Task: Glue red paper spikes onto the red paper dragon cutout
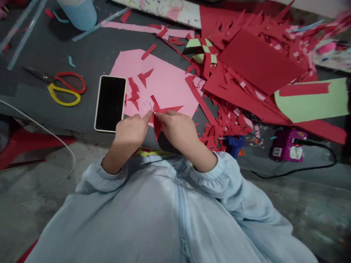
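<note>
A folded red paper piece with pointed arms (170,109) sits between my hands, over the near edge of a pink paper sheet (167,78). My right hand (179,132) is closed, pinching this paper near its centre. My left hand (132,132) is closed too, its fingertips meeting the right ones at a thin loop of thread (147,105) that rises from the paper. The fingers partly cover where thread and paper meet. Several folded red paper scraps (134,89) lie on the pink sheet just beyond my left hand.
Left of the sheet are a phone (110,104) and scissors (64,87) with red and yellow handles. Red paper (260,60) and scraps pile up at right, with a green sheet (315,102). A blue glue gun (235,145) and a purple power box (289,145) stand near the front edge.
</note>
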### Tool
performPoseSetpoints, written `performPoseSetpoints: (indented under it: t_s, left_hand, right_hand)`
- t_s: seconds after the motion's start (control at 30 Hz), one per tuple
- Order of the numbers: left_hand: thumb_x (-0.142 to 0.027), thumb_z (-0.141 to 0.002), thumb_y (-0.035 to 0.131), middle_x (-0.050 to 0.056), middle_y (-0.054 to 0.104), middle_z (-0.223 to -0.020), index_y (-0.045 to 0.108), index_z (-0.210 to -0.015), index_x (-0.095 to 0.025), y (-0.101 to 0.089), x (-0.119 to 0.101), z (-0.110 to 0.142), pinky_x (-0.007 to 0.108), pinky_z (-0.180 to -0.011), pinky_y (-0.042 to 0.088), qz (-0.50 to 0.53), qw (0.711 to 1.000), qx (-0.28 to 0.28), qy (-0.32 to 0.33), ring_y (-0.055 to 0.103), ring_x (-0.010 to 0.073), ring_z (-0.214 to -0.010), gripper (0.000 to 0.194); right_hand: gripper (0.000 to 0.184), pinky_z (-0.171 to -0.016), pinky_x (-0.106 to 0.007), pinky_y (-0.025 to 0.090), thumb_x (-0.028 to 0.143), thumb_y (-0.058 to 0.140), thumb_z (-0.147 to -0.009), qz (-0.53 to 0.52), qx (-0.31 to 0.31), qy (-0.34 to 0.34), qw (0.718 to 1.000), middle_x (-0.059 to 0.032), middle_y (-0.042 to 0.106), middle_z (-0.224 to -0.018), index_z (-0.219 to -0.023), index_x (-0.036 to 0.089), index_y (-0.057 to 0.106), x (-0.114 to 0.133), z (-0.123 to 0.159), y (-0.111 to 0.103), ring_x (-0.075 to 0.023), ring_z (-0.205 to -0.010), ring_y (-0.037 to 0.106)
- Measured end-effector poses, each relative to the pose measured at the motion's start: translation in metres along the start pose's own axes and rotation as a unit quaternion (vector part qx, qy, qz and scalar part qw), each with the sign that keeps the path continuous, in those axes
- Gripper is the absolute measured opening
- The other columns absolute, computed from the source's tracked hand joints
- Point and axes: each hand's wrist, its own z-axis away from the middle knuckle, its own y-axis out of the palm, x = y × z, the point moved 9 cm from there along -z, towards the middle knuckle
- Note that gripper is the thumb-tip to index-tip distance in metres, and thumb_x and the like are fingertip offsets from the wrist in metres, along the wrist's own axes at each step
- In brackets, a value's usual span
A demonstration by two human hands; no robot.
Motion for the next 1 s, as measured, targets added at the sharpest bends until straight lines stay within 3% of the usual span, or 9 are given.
performPoseSetpoints:
  t_s: [0.2,0.5,0.6,0.67,0.83,1.0]
  left_hand:
    - [-0.03,-0.105,0.036,0.012,0.073,-0.111,0.041,-0.153,-0.025,0.0,0.0,0.001,0.035,-0.074,0.053,-0.001,1.0,-0.006,-0.004,0.072,0.0284,-0.1,0.049]
    - [-0.026,-0.104,0.036,0.013,0.073,-0.112,0.049,-0.146,-0.019,-0.01,0.004,-0.003,0.034,-0.075,0.053,0.017,0.995,-0.098,-0.008,0.072,0.0269,-0.1,0.044]
    - [-0.024,-0.103,0.04,0.011,0.073,-0.11,0.048,-0.148,-0.025,-0.015,-0.003,-0.008,0.033,-0.072,0.052,0.018,0.994,-0.107,0.031,0.072,0.0265,-0.097,0.046]
    - [-0.024,-0.102,0.042,0.009,0.073,-0.105,0.056,-0.141,-0.027,-0.021,-0.009,-0.01,0.033,-0.068,0.049,0.016,0.991,-0.117,0.064,0.072,0.027,-0.095,0.041]
    - [-0.027,-0.102,0.043,0.01,0.07,-0.098,0.07,-0.11,-0.018,-0.035,-0.017,-0.009,0.033,-0.067,0.046,0.011,0.984,-0.148,0.102,0.07,0.0269,-0.09,0.03]
    - [-0.029,-0.099,0.047,0.012,0.065,-0.103,0.069,-0.104,-0.015,-0.049,-0.038,-0.002,0.035,-0.073,0.048,0.045,0.964,-0.18,0.189,0.062,0.0273,-0.098,0.027]
  right_hand:
    - [0.043,-0.065,-0.032,0.041,0.021,0.038,-0.102,0.003,0.006,0.002,1.0,-0.0108,0.072,-0.107,-0.135,0.024,0.065,0.0,0.0,-0.002,-0.0257,-0.093,0.069]
    - [0.043,-0.067,-0.032,0.042,0.017,0.043,-0.098,-0.013,-0.001,-0.007,1.0,-0.01,0.073,-0.113,-0.133,0.024,0.066,-0.001,-0.001,-0.001,-0.025,-0.094,0.068]
    - [0.043,-0.067,-0.031,0.042,0.017,0.042,-0.098,-0.021,-0.011,-0.008,1.0,-0.0104,0.073,-0.114,-0.134,0.024,0.066,-0.002,-0.001,-0.003,-0.0246,-0.096,0.068]
    - [0.043,-0.067,-0.03,0.042,0.017,0.041,-0.099,-0.03,-0.022,-0.008,0.999,-0.011,0.073,-0.113,-0.133,0.023,0.066,-0.002,0.001,-0.006,-0.0241,-0.097,0.068]
    - [0.04,-0.067,-0.029,0.042,0.018,0.04,-0.1,-0.08,-0.08,-0.015,0.993,-0.01,0.075,-0.109,-0.127,0.021,0.069,-0.008,0.014,-0.018,-0.0225,-0.094,0.067]
    - [0.036,-0.071,-0.029,0.044,0.023,0.041,-0.101,-0.137,-0.155,-0.01,0.978,-0.0093,0.076,-0.115,-0.121,0.02,0.071,-0.027,0.042,-0.027,-0.0223,-0.097,0.07]
